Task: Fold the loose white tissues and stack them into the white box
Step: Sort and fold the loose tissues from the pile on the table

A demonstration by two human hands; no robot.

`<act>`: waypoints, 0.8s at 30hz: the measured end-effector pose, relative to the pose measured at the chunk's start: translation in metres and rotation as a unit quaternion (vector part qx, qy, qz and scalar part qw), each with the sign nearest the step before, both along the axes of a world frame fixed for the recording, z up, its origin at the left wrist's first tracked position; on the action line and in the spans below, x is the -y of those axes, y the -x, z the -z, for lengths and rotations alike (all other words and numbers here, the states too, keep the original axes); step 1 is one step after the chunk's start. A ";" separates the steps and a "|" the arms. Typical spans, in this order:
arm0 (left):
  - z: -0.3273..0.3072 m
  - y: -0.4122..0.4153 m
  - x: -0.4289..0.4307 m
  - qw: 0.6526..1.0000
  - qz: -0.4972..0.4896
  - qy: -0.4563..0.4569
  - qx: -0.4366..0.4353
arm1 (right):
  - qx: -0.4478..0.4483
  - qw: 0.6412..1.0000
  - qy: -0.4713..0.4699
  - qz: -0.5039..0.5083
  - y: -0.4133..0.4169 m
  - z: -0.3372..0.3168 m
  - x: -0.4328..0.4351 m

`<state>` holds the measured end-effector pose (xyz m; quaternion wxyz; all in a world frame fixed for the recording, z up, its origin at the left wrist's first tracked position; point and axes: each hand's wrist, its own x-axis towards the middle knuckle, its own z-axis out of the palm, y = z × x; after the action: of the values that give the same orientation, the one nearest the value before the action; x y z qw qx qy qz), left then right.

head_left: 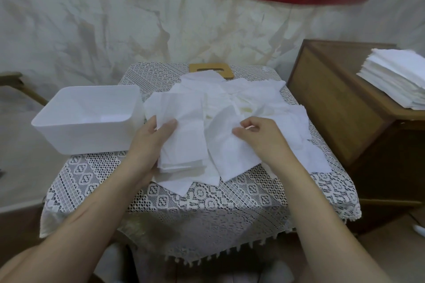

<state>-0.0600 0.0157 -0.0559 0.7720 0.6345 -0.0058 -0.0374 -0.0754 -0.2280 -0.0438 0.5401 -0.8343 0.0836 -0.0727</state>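
Both forearms are reaching in over the lace-covered table (207,204). The left hand (156,136) is gripping the left edge of a neat stack (184,145) of tissues, thumb lying flat on top. The right hand (261,139), fingers curled, is pinching a single tissue (230,154) just beside it. The hands are working apart. Loose tissues (243,96) are lying heaped across the tabletop, and the white box (80,138) is standing open just left of the heap.
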 end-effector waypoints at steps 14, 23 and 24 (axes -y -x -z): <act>-0.001 0.003 0.011 0.997 0.038 0.054 -0.043 | 0.006 0.944 -0.324 -0.059 0.014 -0.021 -0.003; -0.002 0.007 0.023 0.993 0.075 0.069 -0.062 | 0.029 0.993 -0.104 -0.046 0.007 -0.004 -0.029; -0.002 0.007 0.022 0.993 0.076 0.068 -0.064 | 0.033 0.992 -0.112 -0.045 0.008 -0.004 -0.029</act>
<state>-0.0674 -0.0067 -0.0536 0.8071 0.5746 -0.0071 -0.1358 -0.0831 -0.1991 -0.0393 0.6356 -0.7684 0.0352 -0.0659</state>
